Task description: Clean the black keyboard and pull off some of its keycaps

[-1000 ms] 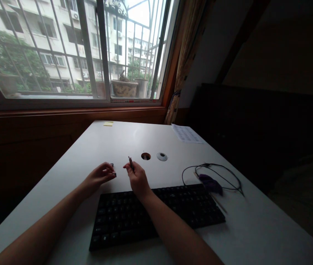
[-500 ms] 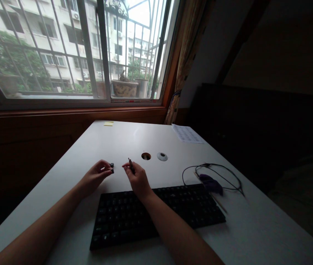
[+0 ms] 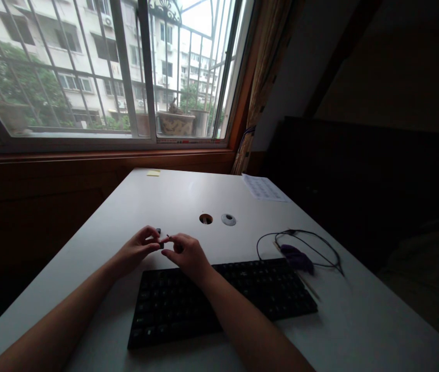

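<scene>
My left hand is above the white desk, its thumb and fingers pinched on a small dark block. A second dark bit shows just beyond its fingertips; I cannot tell whether the two are joined. Close by on the right, my right hand is curled, with its fingertips almost at the left ones. Only a tiny dark tip shows at its index finger, and the rest of what it holds is hidden. Below the hands lies a black keyboard, partly covered by my right forearm.
Right of the keyboard lie a looped black cable and a dark purple brush-like thing with a thin stick. Farther off are a round desk hole, its grey cover, a printed sheet and yellow sticky notes.
My right hand has moved left and turned, bringing its fingertips up to the left hand. The slim dark piece that stood up from its fingers is now mostly hidden. My left hand has shifted slightly right.
</scene>
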`<action>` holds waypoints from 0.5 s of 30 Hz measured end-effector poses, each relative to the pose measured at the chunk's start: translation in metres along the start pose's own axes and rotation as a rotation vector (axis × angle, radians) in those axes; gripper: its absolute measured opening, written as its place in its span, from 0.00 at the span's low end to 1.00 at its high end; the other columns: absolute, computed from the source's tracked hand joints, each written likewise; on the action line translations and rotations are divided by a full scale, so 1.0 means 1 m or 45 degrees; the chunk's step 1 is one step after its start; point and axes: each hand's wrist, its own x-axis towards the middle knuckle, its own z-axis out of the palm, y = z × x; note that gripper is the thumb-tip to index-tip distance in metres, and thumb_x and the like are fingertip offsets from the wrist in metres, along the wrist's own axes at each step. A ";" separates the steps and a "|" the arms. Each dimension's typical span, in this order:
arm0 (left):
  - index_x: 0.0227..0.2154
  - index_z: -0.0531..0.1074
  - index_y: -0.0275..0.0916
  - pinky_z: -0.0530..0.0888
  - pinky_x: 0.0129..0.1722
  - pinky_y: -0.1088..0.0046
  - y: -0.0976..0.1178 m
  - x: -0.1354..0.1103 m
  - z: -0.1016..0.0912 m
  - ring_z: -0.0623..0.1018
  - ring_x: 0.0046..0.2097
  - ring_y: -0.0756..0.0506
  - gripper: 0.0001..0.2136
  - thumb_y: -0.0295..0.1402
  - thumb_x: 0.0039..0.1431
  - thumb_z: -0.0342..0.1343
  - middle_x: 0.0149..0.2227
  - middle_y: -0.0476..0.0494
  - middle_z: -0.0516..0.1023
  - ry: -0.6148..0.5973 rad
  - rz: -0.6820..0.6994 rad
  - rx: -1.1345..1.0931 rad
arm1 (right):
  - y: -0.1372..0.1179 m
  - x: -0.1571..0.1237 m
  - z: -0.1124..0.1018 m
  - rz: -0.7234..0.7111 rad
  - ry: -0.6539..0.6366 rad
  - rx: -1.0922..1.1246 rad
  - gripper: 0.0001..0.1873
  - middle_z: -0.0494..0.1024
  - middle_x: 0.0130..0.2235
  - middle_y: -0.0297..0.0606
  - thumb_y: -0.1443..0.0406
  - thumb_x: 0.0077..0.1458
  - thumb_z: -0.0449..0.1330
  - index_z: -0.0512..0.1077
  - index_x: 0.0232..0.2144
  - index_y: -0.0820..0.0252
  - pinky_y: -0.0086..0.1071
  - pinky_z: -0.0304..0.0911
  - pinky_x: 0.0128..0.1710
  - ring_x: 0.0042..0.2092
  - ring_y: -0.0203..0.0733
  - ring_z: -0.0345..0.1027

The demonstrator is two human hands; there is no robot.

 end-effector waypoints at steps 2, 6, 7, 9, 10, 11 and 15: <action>0.36 0.73 0.40 0.73 0.45 0.66 0.000 0.000 0.000 0.80 0.44 0.41 0.20 0.41 0.50 0.78 0.39 0.45 0.80 -0.042 -0.012 -0.003 | -0.001 0.000 0.000 -0.004 -0.011 -0.044 0.16 0.73 0.30 0.28 0.68 0.54 0.72 0.83 0.46 0.53 0.29 0.63 0.37 0.31 0.35 0.64; 0.36 0.73 0.40 0.74 0.45 0.65 0.000 -0.002 -0.001 0.81 0.45 0.40 0.18 0.39 0.52 0.76 0.38 0.45 0.80 -0.086 -0.028 0.012 | -0.001 -0.001 0.001 0.000 -0.023 -0.115 0.14 0.76 0.32 0.30 0.69 0.54 0.71 0.83 0.44 0.54 0.30 0.64 0.38 0.32 0.36 0.66; 0.36 0.73 0.40 0.74 0.45 0.65 0.001 -0.002 -0.001 0.81 0.45 0.40 0.17 0.38 0.52 0.76 0.38 0.46 0.80 -0.093 -0.033 0.015 | -0.001 -0.001 0.002 0.003 -0.028 -0.135 0.14 0.76 0.33 0.31 0.70 0.54 0.71 0.83 0.44 0.54 0.30 0.64 0.38 0.32 0.36 0.66; 0.36 0.73 0.41 0.75 0.45 0.64 0.001 -0.003 0.000 0.81 0.45 0.40 0.17 0.38 0.52 0.76 0.38 0.46 0.80 -0.104 -0.045 0.015 | 0.001 -0.002 0.003 0.004 -0.031 -0.176 0.13 0.77 0.33 0.31 0.69 0.55 0.71 0.82 0.44 0.55 0.30 0.64 0.38 0.32 0.36 0.67; 0.36 0.73 0.41 0.75 0.45 0.64 0.002 -0.003 0.001 0.81 0.45 0.40 0.17 0.38 0.52 0.76 0.38 0.46 0.80 -0.103 -0.047 0.014 | 0.002 -0.002 0.004 0.005 -0.028 -0.194 0.12 0.77 0.33 0.32 0.68 0.55 0.71 0.82 0.44 0.55 0.31 0.64 0.38 0.32 0.37 0.67; 0.36 0.74 0.41 0.75 0.45 0.64 0.003 -0.003 0.003 0.81 0.45 0.40 0.17 0.38 0.51 0.76 0.38 0.45 0.80 -0.100 -0.047 0.017 | 0.002 -0.002 0.004 0.006 -0.023 -0.207 0.12 0.76 0.32 0.32 0.68 0.56 0.71 0.82 0.44 0.55 0.31 0.64 0.38 0.32 0.37 0.67; 0.34 0.76 0.39 0.74 0.42 0.65 0.010 -0.004 0.007 0.80 0.41 0.41 0.18 0.44 0.52 0.75 0.36 0.43 0.80 0.028 -0.021 0.089 | 0.002 0.000 0.002 0.044 0.024 -0.185 0.11 0.75 0.31 0.31 0.67 0.56 0.70 0.83 0.43 0.55 0.31 0.64 0.38 0.32 0.36 0.66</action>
